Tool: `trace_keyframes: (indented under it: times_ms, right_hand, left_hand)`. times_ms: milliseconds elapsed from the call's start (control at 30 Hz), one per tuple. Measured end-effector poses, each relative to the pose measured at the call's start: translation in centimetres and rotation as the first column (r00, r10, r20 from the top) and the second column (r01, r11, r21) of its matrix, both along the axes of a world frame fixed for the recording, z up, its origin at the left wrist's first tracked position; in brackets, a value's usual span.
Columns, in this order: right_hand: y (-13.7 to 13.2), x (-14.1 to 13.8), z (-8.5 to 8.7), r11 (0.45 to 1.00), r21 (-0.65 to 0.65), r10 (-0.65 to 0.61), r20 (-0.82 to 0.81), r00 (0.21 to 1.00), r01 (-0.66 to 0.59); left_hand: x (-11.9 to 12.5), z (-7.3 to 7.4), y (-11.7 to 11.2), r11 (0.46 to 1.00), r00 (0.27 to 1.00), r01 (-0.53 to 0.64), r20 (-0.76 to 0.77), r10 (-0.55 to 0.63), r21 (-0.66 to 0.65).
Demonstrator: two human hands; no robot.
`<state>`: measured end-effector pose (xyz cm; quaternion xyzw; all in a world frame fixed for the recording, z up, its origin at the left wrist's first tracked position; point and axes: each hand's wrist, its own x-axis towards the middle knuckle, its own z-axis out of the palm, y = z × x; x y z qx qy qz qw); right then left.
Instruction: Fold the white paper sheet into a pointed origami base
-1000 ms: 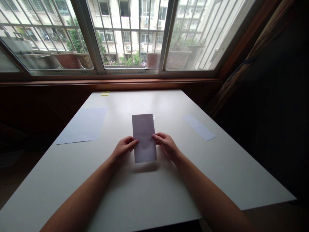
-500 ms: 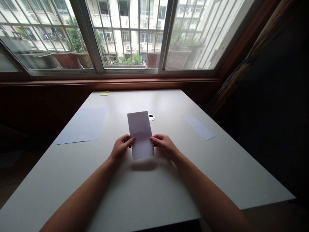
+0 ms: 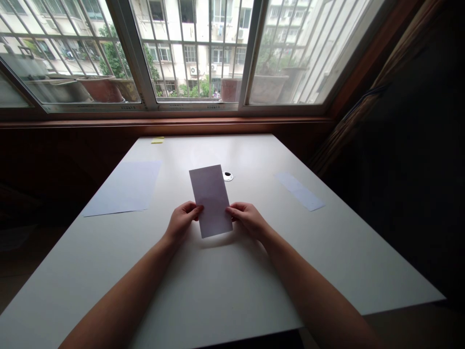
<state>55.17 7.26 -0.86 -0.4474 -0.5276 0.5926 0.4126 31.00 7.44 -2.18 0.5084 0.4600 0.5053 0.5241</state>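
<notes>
Head view: paper (image 3: 211, 198) between both hands (image 3: 180, 220), pinched at its sides.

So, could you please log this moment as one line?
left grip: left edge of paper | right grip: right edge | paper: tilted, above table

Daylight came in from twelve o'clock through the window (image 3: 192, 58), whose view was pale, almost washed out; soft glare lay along the far end of the table (image 3: 232, 291); the backlit paper (image 3: 211, 201) showed dull grey, a blurred shadow beneath it at six o'clock; three o'clock sank into near-black; wide-angle distortion splayed the outer edges.
</notes>
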Motion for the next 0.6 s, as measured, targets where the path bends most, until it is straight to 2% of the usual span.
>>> trace_keyframes:
  times_ms: [367, 600]
  right_hand:
    - [-0.01, -0.07, -0.27, 0.999, 0.028, -0.017, -0.025, 1.0, 0.018]
    - [-0.15, -0.1, -0.12, 0.999, 0.008, -0.031, -0.063, 0.998, 0.032]
  left_hand:
    - [0.18, 0.11, -0.08, 1.0, 1.0, -0.02, 0.013, 0.02, -0.009]
    - [-0.01, 0.37, -0.08, 0.999, 0.999, 0.033, 0.008, -0.032, -0.03]
